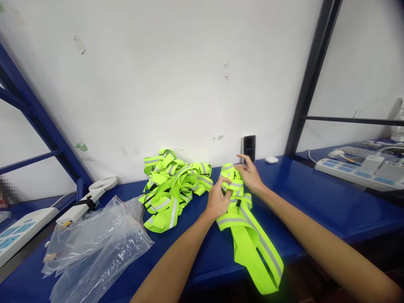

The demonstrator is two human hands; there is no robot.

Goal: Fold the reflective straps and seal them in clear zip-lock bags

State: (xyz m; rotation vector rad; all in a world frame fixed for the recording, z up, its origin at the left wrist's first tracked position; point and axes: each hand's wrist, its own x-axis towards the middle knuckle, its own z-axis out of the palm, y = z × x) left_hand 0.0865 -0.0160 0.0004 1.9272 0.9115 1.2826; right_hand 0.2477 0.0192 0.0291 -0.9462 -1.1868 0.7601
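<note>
A neon-yellow strap vest with grey reflective bands (249, 240) lies on the blue table (315, 202), its lower loops hanging over the front edge. My left hand (218, 198) is closed on the vest's upper part, thumb and fingers pinching the straps. My right hand (250, 173) rests on the top of the same vest, fingers curled over the bunched straps with the index finger raised. To the left lies a tangled heap of more neon-yellow vests (172, 185), touching neither hand.
Clear plastic bags (94, 244) are piled at the front left. Beyond them sit a small white fan (102, 184) and a white power strip (19, 231). A dark phone (249, 148) leans on the wall, a white case (271, 160) beside it. Another power strip (356, 170) is at right.
</note>
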